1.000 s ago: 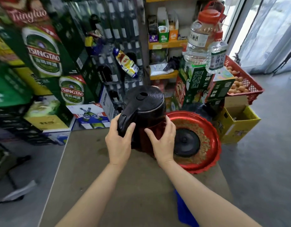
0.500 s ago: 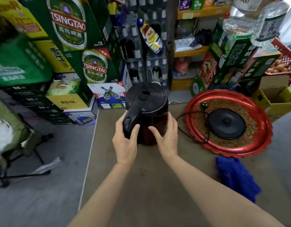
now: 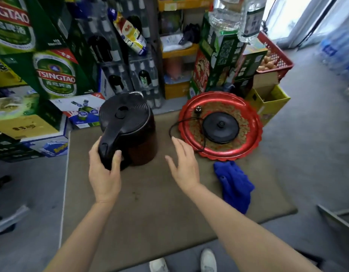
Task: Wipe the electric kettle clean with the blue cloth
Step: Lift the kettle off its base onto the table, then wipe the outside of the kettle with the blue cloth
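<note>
A dark red electric kettle (image 3: 138,138) with a black lid and black handle stands upright on the brown table (image 3: 150,209). My left hand (image 3: 104,173) grips the kettle's handle at its near left side. Open with fingers spread, my right hand (image 3: 184,163) hovers just right of the kettle, not touching it. The blue cloth (image 3: 235,185) lies crumpled on the table to the right of my right hand, a hand's width away.
The kettle's black base (image 3: 220,127) and its cord sit on a red round tray (image 3: 248,148) at the table's far right. Stacked beer cartons (image 3: 55,75), bottles and shelves crowd the space behind the table. My shoes show below the near edge.
My right hand has left the kettle's side and moved right, toward the cloth, opening out. The left hand keeps its grip on the handle. The camera has tilted down.
</note>
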A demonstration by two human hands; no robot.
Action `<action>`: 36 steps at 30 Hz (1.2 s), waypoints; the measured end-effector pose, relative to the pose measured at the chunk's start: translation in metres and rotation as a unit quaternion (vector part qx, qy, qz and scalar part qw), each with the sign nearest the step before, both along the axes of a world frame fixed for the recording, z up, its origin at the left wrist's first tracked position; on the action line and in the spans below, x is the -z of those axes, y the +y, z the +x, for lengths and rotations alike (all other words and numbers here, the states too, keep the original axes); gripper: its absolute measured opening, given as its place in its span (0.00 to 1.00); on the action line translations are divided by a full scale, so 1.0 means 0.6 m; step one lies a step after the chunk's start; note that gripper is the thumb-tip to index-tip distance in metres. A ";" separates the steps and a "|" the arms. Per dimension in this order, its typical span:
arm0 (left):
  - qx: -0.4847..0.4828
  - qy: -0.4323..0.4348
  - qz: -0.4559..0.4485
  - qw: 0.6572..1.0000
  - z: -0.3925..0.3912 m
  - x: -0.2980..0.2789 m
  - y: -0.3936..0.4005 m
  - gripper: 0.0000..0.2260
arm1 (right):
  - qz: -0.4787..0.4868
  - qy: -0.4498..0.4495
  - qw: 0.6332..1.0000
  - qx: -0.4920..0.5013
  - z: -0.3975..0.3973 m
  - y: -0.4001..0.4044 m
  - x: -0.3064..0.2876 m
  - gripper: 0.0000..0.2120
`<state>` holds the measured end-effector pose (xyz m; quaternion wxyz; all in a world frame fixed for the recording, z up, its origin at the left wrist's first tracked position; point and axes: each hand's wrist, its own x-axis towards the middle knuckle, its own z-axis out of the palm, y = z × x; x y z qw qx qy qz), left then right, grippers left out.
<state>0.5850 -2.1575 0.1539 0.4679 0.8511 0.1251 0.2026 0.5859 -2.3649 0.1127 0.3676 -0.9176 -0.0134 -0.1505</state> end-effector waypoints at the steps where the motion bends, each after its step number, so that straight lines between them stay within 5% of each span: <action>1: -0.005 0.001 0.012 1.000 -0.003 0.001 0.003 0.23 | -0.019 -0.013 1.000 0.012 -0.024 -0.035 0.010 0.25; 7: -0.052 -0.016 0.016 0.998 -0.021 0.009 -0.012 0.26 | -0.121 0.000 0.986 0.113 -0.159 -0.240 0.080 0.21; 14: -0.069 -0.111 0.160 0.978 -0.070 0.011 -0.141 0.24 | -0.077 0.215 0.972 0.055 -0.156 -0.322 0.076 0.21; 17: 0.042 -0.081 0.210 0.973 -0.091 0.016 -0.238 0.22 | -0.053 0.188 0.977 0.089 -0.142 -0.334 0.047 0.12; 19: 0.208 -0.014 0.198 0.958 -0.090 0.014 -0.300 0.22 | -0.011 0.174 0.982 0.071 -0.133 -0.342 0.026 0.12; 24: 0.503 0.182 0.242 0.809 -0.046 -0.034 -0.395 0.41 | 0.061 0.115 0.988 -0.077 -0.122 -0.356 -0.055 0.14; 26: 0.537 0.193 0.266 0.777 -0.026 -0.069 -0.406 0.36 | 0.086 0.119 0.982 -0.119 -0.116 -0.358 -0.097 0.15; 30: 0.516 0.231 0.122 0.816 0.000 -0.160 -0.373 0.09 | 0.154 0.147 0.966 -0.144 -0.104 -0.354 -0.186 0.05; 33: 0.480 0.232 0.030 0.845 -0.002 -0.226 -0.338 0.05 | 0.189 0.172 0.953 -0.162 -0.097 -0.346 -0.244 0.17; 36: 0.457 0.217 -0.006 0.863 -0.010 -0.268 -0.304 0.05 | 0.212 0.203 0.934 -0.205 -0.086 -0.336 -0.278 0.14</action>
